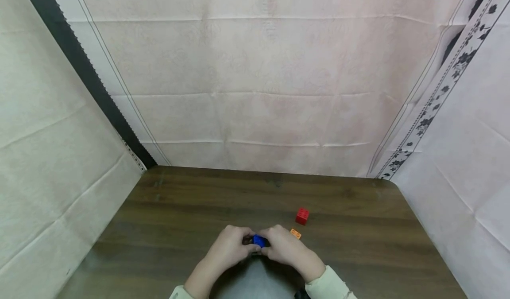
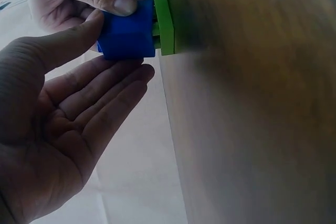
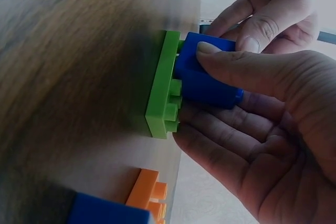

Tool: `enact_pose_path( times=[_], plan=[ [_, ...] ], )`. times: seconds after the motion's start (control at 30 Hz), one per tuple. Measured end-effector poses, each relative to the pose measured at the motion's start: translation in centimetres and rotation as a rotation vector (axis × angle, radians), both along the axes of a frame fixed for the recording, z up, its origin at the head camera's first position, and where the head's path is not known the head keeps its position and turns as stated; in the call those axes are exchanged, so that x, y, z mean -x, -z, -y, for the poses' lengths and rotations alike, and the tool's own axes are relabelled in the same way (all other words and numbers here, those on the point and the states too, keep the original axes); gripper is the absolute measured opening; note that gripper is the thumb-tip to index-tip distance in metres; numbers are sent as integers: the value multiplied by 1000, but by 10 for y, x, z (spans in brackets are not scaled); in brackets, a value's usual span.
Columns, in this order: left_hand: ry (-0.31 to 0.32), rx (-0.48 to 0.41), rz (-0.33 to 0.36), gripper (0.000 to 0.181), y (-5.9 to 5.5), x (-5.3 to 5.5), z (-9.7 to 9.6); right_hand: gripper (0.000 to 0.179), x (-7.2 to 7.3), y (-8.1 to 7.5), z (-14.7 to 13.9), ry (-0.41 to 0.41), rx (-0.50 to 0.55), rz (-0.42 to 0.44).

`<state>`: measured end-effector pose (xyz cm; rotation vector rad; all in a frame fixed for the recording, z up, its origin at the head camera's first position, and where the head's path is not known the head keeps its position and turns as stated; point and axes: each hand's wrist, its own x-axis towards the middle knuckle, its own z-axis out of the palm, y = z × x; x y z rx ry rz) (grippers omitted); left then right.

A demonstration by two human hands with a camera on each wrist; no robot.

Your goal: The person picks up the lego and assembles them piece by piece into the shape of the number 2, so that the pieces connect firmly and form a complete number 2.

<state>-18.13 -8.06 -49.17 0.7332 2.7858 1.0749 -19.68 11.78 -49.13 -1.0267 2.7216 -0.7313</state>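
Observation:
A blue toy brick (image 1: 259,240) is between my two hands, against the studded side of a green plate brick (image 3: 161,87) that rests on the table. Green studs show between the two pieces; whether they are locked together I cannot tell. My left hand (image 1: 233,245) pinches one end of the blue brick with thumb and fingers. From the other side, my right hand (image 1: 287,246) grips it, its thumb lying along the blue face. In the head view the hands hide most of the green plate.
Beyond my right hand lie an orange brick (image 1: 295,233) and a red brick (image 1: 302,216). Another blue brick (image 3: 107,209) shows at the bottom of the right wrist view. The brown wooden table (image 1: 179,201) ends at cloth-covered walls (image 1: 259,113).

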Motion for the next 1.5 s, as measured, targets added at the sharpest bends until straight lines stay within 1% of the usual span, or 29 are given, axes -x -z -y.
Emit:
enact_pose_path(
  times=[0.13,0.3,0.57,0.83,0.97,1.1,1.2,1.37,1.5],
  plan=[
    [-9,11,11,25,-1,0,-1,25,0,-2,0,1,-7,2],
    [-12,4,26,26,-2,0,-1,23,-1,-3,0,9,-14,6],
    [-12,12,18,26,-2,0,-1,22,0,-2,0,11,-15,6],
    [-23,17,-1,25,0,0,0,27,0,-2,1,17,-17,9],
    [-27,18,-13,25,2,0,1,24,-1,-2,2,20,-29,4],
    [-27,9,-1,25,2,-1,1,24,-1,-2,3,23,-34,12],
    [-29,4,4,25,3,-1,2,24,-1,-1,3,20,-27,6],
    [-31,-2,17,24,3,-1,3,20,0,1,3,14,-21,-6],
    [-34,0,20,25,3,-1,3,21,0,0,3,13,-26,-9]
  ],
)
